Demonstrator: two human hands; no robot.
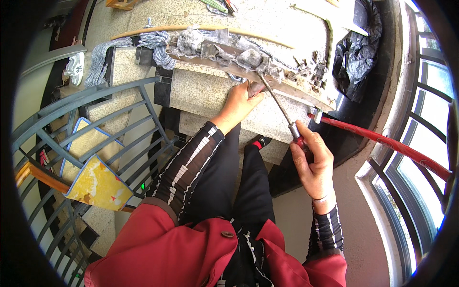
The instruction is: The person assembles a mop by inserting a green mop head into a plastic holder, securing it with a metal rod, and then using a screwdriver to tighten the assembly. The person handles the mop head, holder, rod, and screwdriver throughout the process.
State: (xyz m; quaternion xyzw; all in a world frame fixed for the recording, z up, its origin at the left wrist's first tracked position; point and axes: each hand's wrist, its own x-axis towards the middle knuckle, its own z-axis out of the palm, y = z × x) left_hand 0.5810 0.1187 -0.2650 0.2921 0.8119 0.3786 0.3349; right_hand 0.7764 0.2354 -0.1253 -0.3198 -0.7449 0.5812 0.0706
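Note:
A long wooden board point(306, 92) lies across the step in front of me, its top covered with matted grey rags and lint point(248, 58). My left hand point(240, 104) is closed at the board's near edge, gripping a short brown piece point(256, 88) that sticks out from under it. My right hand point(313, 160) grips the dark red handle of a screwdriver point(276, 99). Its long shaft slants up and left, and the tip meets the grey rags at the board's near edge. Whether the tip is under the rags or only touching them, I cannot tell.
Blue-grey mop yarn point(103, 62) hangs at the left, with a thin wooden pole point(210, 28) behind the board. At the right are a red pole point(382, 139), a black plastic bag point(356, 60) and barred windows. A metal railing point(86, 100) with mats point(100, 184) stands at my left.

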